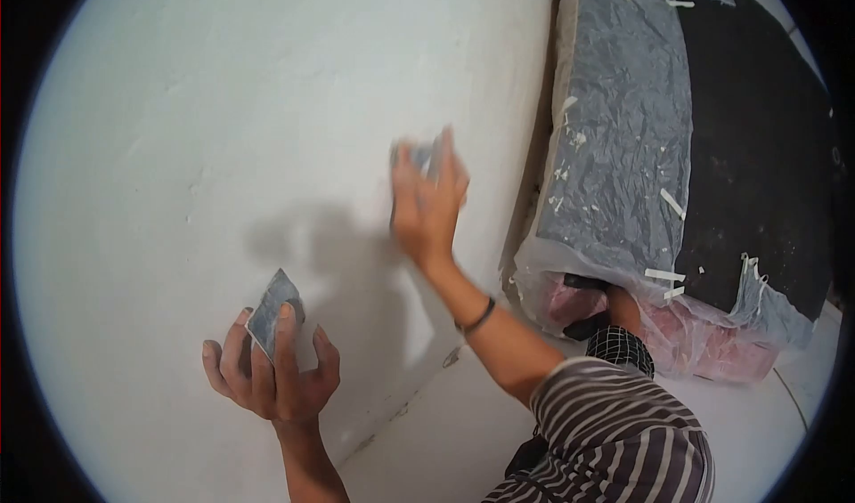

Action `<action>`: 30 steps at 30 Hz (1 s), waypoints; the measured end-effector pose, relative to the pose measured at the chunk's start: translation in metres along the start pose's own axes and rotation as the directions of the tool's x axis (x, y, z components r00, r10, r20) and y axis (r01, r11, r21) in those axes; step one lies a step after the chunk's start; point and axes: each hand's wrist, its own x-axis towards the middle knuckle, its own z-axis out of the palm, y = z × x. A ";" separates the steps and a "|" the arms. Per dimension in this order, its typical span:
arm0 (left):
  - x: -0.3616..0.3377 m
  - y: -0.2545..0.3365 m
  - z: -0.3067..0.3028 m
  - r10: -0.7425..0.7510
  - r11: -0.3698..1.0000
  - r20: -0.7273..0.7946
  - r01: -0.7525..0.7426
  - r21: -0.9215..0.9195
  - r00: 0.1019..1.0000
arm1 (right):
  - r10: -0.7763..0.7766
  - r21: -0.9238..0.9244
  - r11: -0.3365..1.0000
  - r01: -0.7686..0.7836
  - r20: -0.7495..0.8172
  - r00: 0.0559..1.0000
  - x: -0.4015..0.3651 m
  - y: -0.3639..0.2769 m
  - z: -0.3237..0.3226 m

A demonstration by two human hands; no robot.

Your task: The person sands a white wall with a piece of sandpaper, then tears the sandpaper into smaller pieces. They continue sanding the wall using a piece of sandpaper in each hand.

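Note:
My left hand [276, 369] is low in front of the white wall [178, 165]. It grips a grey, diamond-looking flat scraper [276, 314], with fingers over its face and a darker part showing behind its right edge. Higher up and to the right, my right hand [427, 200] is against or close to the wall, smeared by motion. A grey flat tool [420, 155], which looks like another scraper, shows between its thumb and fingers; its full shape is hidden. A dark band [476, 316] circles my right wrist.
Right of the wall stands a piece of furniture with a black surface [757, 165], partly covered in plastic sheeting [623, 129] with tape strips and white flecks. Pink wrapped material [712, 352] shows at its near end. Pale floor [419, 450] meets the wall below my right arm.

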 end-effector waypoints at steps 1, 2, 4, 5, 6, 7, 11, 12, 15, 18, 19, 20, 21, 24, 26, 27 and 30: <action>-0.004 0.000 -0.002 -0.002 1.000 0.009 0.002 -0.002 1.000 | 0.045 0.026 0.999 -0.044 -0.056 0.997 0.016 -0.003 0.003; -0.005 0.000 -0.001 -0.008 1.000 0.007 0.008 -0.001 1.000 | 0.045 0.001 0.999 -0.045 -0.090 0.995 0.021 -0.007 0.006; 0.001 0.001 0.003 -0.013 1.000 -0.022 0.013 -0.003 1.000 | -0.029 -0.047 0.998 0.030 0.027 0.999 -0.017 -0.007 0.002; 0.001 0.001 0.002 -0.016 1.000 -0.027 0.016 -0.004 1.000 | -0.059 -0.071 0.995 0.066 0.088 0.994 -0.034 -0.006 -0.002; 0.000 0.001 0.000 -0.017 1.000 -0.019 0.017 -0.006 1.000 | -0.050 -0.088 0.994 0.064 0.151 0.987 -0.036 -0.013 -0.010; 0.001 0.002 0.001 -0.015 1.000 -0.019 0.015 -0.004 1.000 | -0.062 -0.107 0.992 0.071 0.085 0.994 -0.024 -0.012 -0.011; -0.002 0.001 -0.002 -0.010 1.000 0.009 0.010 0.001 1.000 | -0.048 -0.110 0.993 0.041 -0.062 0.997 0.017 -0.006 0.005; 0.000 0.001 0.000 -0.009 1.000 0.002 0.009 0.000 1.000 | -0.065 -0.124 0.990 0.061 -0.029 0.997 -0.003 -0.010 0.004; 0.000 0.001 0.000 -0.007 1.000 -0.008 0.007 -0.002 1.000 | -0.156 -0.171 0.973 0.152 -0.010 0.988 0.001 -0.004 0.000; 0.000 0.001 -0.001 -0.001 1.000 0.027 0.000 0.009 1.000 | -0.084 -0.097 0.992 0.077 -0.075 0.994 0.022 -0.008 0.006; -0.002 0.000 -0.002 -0.004 1.000 0.031 0.004 0.000 1.000 | -0.044 -0.050 0.998 0.039 -0.110 0.993 0.030 -0.012 0.009; -0.002 0.000 -0.002 -0.005 1.000 0.024 0.005 -0.012 1.000 | -0.056 -0.049 0.997 0.053 -0.060 0.997 0.019 -0.013 0.009; -0.002 0.000 -0.001 -0.006 1.000 0.017 0.007 -0.024 1.000 | -0.068 -0.050 0.996 0.068 -0.010 0.998 -0.006 -0.013 0.006; -0.001 0.001 -0.003 -0.005 1.000 0.033 0.005 -0.013 0.999 | -0.122 -0.094 0.988 0.122 0.005 0.992 0.007 -0.003 0.004; -0.001 -0.002 -0.001 0.011 1.000 0.019 -0.011 0.002 1.000 | -0.098 -0.090 0.991 0.097 -0.016 0.995 0.008 0.000 0.006; 0.000 -0.001 0.000 0.013 1.000 0.009 -0.013 0.012 1.000 | -0.063 -0.062 0.996 0.062 -0.017 0.998 0.005 -0.001 0.008; 0.001 0.000 0.001 0.002 1.000 -0.014 -0.002 0.004 1.000 | 0.014 -0.036 0.999 -0.013 0.015 1.000 -0.010 -0.012 0.007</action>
